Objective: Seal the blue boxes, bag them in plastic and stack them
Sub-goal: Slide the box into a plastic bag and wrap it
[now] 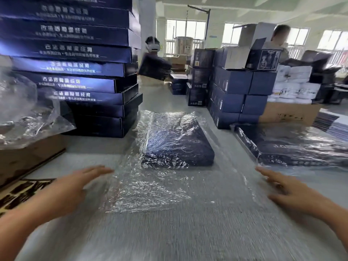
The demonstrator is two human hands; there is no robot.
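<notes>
both hands, left (75, 187) and right (288, 187), hover flat and released over the worktop (169, 232), either side of a plastic-bagged blue box (178, 146).

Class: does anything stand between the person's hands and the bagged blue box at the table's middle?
Nothing solid: only the bag's loose open end lies flat between the left hand, the right hand and the blue box.
</notes>
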